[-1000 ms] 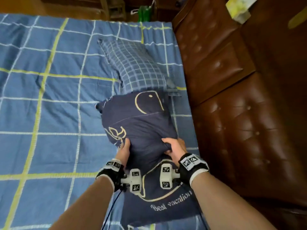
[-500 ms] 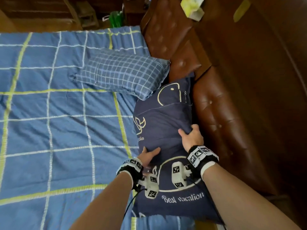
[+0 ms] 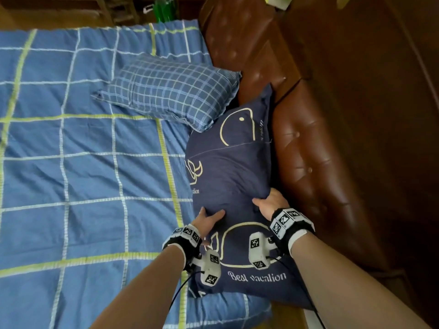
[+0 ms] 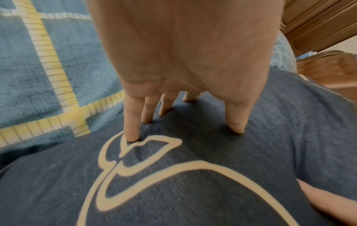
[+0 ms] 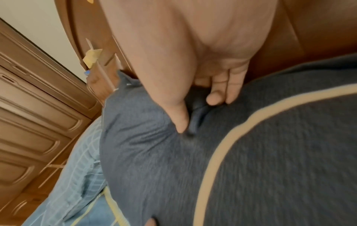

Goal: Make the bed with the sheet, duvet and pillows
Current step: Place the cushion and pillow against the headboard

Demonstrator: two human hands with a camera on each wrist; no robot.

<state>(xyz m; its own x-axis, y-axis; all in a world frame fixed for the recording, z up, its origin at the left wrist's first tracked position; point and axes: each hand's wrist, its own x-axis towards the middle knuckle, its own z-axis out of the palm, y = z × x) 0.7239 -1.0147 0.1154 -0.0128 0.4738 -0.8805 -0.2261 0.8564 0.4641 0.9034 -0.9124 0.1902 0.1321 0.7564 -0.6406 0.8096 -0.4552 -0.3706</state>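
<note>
A navy pillow (image 3: 228, 167) printed with a cream whale outline and "Best vacation" lies lengthwise on the bed's right side, its long edge against the headboard. My left hand (image 3: 209, 218) presses down on its near middle; in the left wrist view the straight fingers (image 4: 133, 130) and thumb dent the navy pillow (image 4: 193, 183). My right hand (image 3: 268, 203) grips the pillow's right edge. The right wrist view shows that hand (image 5: 199, 114) pinching a fold of cloth between thumb and curled fingers. A blue checked pillow (image 3: 171, 89) lies farther up, its corner touching the navy one.
A blue duvet (image 3: 83, 174) with white and yellow grid lines covers the bed to the left. The brown tufted leather headboard (image 3: 308, 150) runs along the right. A green object (image 3: 164, 8) stands beyond the bed's far edge. Wooden cabinet doors (image 5: 29, 107) show in the right wrist view.
Both hands have carried the navy pillow to the right, from the middle of the duvet to against the headboard. The left hand shifted from the pillow's side onto its top.
</note>
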